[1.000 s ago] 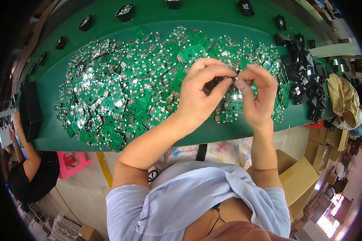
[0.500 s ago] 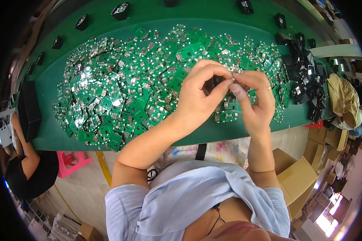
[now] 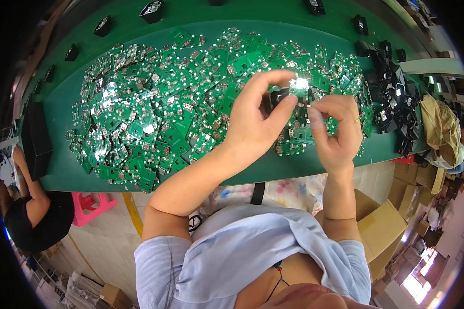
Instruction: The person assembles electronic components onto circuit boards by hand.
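Fingers (image 3: 273,77) of the left hand (image 3: 245,121) close on a small black plastic housing (image 3: 279,97), forefinger above and thumb below, holding it over the right half of a broad spread of green circuit boards (image 3: 180,129). Its visible side is dark and glossy; a white glare just right of it hides detail there. Next, the thumb and forefinger of the right hand (image 3: 340,129) stand narrow, tips nearly together; whether they pinch something cannot be told. Around the hands, from the left, a large black box (image 3: 36,134) stands at the end of the green bench (image 3: 59,165), then come the boards, dotted with silvery metal parts, then a jumbled heap of black plastic parts (image 3: 397,103) and a crumpled tan bag (image 3: 438,123).
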`<control>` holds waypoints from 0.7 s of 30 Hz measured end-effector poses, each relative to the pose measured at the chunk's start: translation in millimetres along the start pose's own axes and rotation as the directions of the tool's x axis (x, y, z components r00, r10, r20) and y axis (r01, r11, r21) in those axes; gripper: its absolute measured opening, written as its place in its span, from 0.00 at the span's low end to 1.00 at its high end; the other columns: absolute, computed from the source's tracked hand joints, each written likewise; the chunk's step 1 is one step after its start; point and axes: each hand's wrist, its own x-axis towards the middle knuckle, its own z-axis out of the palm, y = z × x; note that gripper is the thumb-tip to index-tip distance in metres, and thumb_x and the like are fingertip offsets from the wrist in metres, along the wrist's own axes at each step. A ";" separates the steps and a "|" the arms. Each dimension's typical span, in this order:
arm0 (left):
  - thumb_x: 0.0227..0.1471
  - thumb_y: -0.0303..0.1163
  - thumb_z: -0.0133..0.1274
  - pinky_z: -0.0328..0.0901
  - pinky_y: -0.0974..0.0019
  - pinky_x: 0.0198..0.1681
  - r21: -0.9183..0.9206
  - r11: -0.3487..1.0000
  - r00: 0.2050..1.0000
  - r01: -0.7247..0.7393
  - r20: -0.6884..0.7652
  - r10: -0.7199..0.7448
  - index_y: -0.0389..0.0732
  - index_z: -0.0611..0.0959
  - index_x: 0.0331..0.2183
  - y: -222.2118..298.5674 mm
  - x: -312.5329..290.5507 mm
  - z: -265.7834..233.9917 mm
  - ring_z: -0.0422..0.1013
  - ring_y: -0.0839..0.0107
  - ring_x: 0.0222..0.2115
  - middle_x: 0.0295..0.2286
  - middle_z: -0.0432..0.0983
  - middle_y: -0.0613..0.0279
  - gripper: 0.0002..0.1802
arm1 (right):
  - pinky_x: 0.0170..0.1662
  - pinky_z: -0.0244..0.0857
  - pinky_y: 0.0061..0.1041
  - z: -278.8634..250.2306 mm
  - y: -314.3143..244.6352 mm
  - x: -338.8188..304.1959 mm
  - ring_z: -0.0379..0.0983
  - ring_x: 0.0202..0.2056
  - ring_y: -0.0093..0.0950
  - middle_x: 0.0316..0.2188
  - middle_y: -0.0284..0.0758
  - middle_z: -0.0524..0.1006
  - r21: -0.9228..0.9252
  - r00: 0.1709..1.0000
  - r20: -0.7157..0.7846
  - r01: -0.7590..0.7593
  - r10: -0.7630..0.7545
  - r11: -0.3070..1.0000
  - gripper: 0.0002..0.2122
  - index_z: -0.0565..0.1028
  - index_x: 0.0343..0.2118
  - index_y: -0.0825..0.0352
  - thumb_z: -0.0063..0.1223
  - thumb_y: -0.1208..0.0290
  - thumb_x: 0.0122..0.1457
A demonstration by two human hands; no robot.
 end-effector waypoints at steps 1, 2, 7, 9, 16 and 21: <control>0.45 0.22 0.52 0.57 0.78 0.22 -0.001 1.000 1.000 0.000 -0.001 0.000 0.41 0.74 0.41 -0.1 -0.1 -0.3 0.61 0.84 0.21 0.30 0.67 0.67 0.17 | 0.28 0.61 0.25 -0.1 -0.9 -0.1 0.67 0.27 0.29 0.26 0.35 0.72 -0.031 1.000 0.016 0.020 -0.020 0.999 0.09 0.72 0.28 0.68 0.58 0.82 0.42; 0.45 0.22 0.52 0.57 0.78 0.22 0.019 1.000 1.000 -0.004 0.004 0.004 0.41 0.74 0.40 0.1 -0.2 -0.4 0.61 0.83 0.21 0.30 0.67 0.66 0.17 | 0.28 0.61 0.26 -0.1 -1.5 0.1 0.67 0.27 0.30 0.26 0.35 0.71 -0.062 0.999 0.032 0.041 -0.039 0.997 0.10 0.72 0.28 0.68 0.58 0.83 0.41; 0.50 0.23 0.50 0.60 0.81 0.30 0.097 0.994 0.997 0.043 0.056 -0.048 0.39 0.73 0.43 10.2 -1.7 -3.1 0.63 0.85 0.30 0.35 0.65 0.68 0.15 | 0.27 0.61 0.26 1.0 -0.9 3.5 0.67 0.27 0.31 0.26 0.34 0.71 -0.117 0.990 0.050 0.135 -0.129 0.984 0.11 0.72 0.28 0.68 0.58 0.84 0.39; 0.50 0.23 0.50 0.60 0.82 0.29 0.143 0.989 0.998 0.026 0.054 -0.034 0.40 0.74 0.43 11.6 -2.0 -3.6 0.62 0.85 0.30 0.35 0.64 0.68 0.15 | 0.27 0.62 0.26 1.8 -1.4 3.9 0.67 0.27 0.31 0.26 0.35 0.71 -0.127 0.989 0.058 0.142 -0.136 0.982 0.11 0.72 0.28 0.68 0.58 0.84 0.39; 0.49 0.22 0.50 0.61 0.81 0.30 0.197 0.979 0.998 -0.048 0.041 0.041 0.40 0.74 0.42 9.2 -2.0 -1.9 0.63 0.84 0.30 0.35 0.64 0.67 0.16 | 0.26 0.62 0.26 1.7 -2.4 6.9 0.67 0.27 0.31 0.27 0.35 0.71 -0.158 0.981 0.090 0.183 -0.171 0.970 0.12 0.72 0.28 0.68 0.57 0.85 0.38; 0.43 0.21 0.53 0.63 0.72 0.26 0.241 0.951 0.978 -0.191 -0.038 0.207 0.40 0.75 0.39 6.4 -0.3 0.9 0.68 0.71 0.25 0.32 0.68 0.59 0.16 | 0.26 0.63 0.27 1.9 -4.2 6.2 0.66 0.26 0.32 0.27 0.36 0.70 -0.230 0.968 0.151 0.232 -0.202 0.945 0.13 0.72 0.30 0.69 0.57 0.85 0.38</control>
